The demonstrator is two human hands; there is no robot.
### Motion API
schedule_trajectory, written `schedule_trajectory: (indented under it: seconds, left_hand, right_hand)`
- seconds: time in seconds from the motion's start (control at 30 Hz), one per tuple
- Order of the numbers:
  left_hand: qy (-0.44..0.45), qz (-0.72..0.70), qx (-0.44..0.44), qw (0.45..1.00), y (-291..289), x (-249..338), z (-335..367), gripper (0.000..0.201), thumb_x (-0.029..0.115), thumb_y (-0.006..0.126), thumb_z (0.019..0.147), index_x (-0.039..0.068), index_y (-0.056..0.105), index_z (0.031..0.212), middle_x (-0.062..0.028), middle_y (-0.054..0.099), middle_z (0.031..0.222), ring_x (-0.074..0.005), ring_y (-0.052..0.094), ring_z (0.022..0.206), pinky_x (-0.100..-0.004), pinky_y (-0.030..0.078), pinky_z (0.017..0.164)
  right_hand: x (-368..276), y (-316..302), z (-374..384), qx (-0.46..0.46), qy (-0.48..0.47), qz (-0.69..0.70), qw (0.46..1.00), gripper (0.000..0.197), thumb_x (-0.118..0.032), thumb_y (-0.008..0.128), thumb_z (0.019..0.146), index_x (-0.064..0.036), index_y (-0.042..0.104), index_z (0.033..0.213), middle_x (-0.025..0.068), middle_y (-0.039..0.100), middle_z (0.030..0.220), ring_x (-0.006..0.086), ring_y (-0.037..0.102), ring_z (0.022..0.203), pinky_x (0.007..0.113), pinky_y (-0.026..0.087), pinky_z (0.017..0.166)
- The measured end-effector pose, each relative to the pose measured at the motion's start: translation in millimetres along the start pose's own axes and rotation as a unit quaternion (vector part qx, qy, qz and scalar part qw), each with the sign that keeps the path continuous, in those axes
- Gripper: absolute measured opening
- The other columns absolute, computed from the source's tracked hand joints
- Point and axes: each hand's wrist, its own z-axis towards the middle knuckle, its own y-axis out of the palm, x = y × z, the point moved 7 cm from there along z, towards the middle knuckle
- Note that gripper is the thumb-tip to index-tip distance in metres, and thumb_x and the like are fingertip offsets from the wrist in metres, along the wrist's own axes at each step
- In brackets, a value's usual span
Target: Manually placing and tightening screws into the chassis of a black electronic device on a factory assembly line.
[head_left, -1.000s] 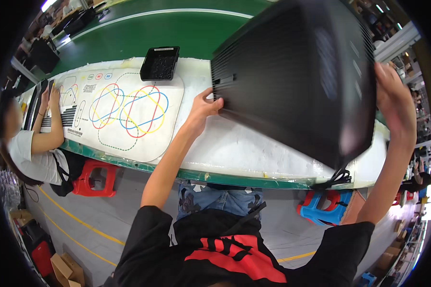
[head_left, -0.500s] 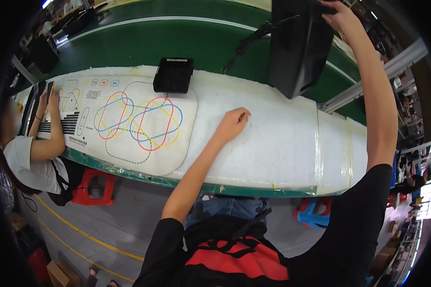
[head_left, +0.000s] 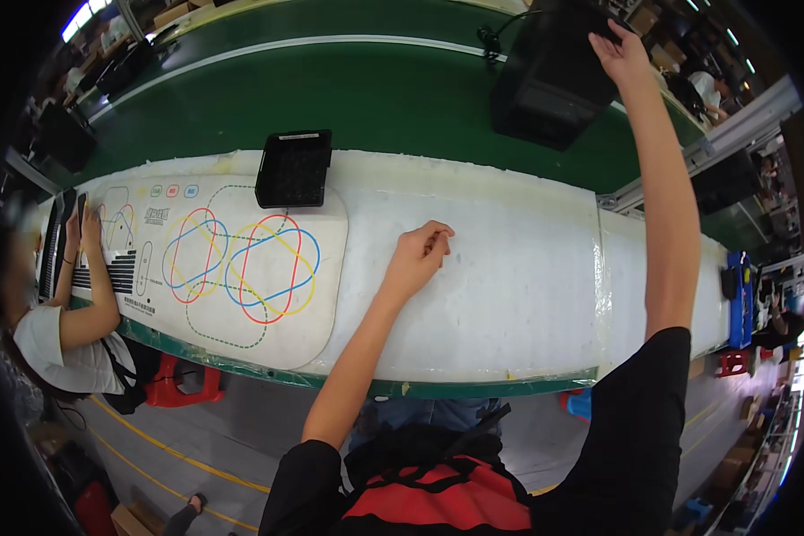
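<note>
My left hand [head_left: 422,257] hovers over or rests on the white-covered bench [head_left: 509,313], its fingers curled together with nothing seen in them. Far up at the right, my right hand [head_left: 621,58] is stretched out beside a large black box-shaped case [head_left: 549,94]. Its thumb and fingers are apart by the case's right edge; whether they touch it I cannot tell. The case sits over the green conveyor belt [head_left: 375,98], a bundled black cable [head_left: 489,40] at its left. A shallow black tray [head_left: 295,171] lies on the bench's far side, left of my left hand.
A white mat [head_left: 322,330] printed with coloured loops covers the bench's left part. At the far left a co-worker [head_left: 71,348] has both hands near a black slotted strip. A metal post [head_left: 741,116] stands at right. Below are a red stool [head_left: 183,380] and a blue one [head_left: 579,404].
The black case has moved farther off, from the bench's far edge onto the green belt. My right hand's fingers have spread; my left hand stays curled. The view has shifted a little.
</note>
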Motion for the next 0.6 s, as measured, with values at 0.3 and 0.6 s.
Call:
schedule_trajectory:
  seconds: [0.3, 0.6]
  left_hand:
    - [-0.005, 0.017, 0.007, 1.0, -11, -4, -5, 0.016, 0.009, 0.051, 0.096, 0.001, 0.064, 0.1, -0.0047, 0.061, 0.075, -0.009, 0.052, 0.061, -0.0225, 0.044, 0.057]
    - [0.076, 0.094, -0.019, 0.992, 17, 4, -20, 0.016, 0.012, 0.054, 0.094, 0.003, 0.066, 0.099, -0.0045, 0.065, 0.08, -0.0101, 0.058, 0.073, -0.0256, 0.047, 0.067]
  right_hand:
    - [146, -111, -256, -0.038, -0.218, -0.552, 0.804, 0.024, -0.02, 0.058, 0.092, -0.0033, 0.062, 0.108, 0.011, 0.068, 0.106, 0.027, 0.064, 0.098, 0.037, 0.048, 0.09]
    - [175, -150, -299, -0.057, -0.325, -0.657, 0.678, 0.024, -0.011, 0.06, 0.087, -0.0036, 0.06, 0.11, 0.0161, 0.06, 0.12, 0.0352, 0.055, 0.113, 0.039, 0.043, 0.097]
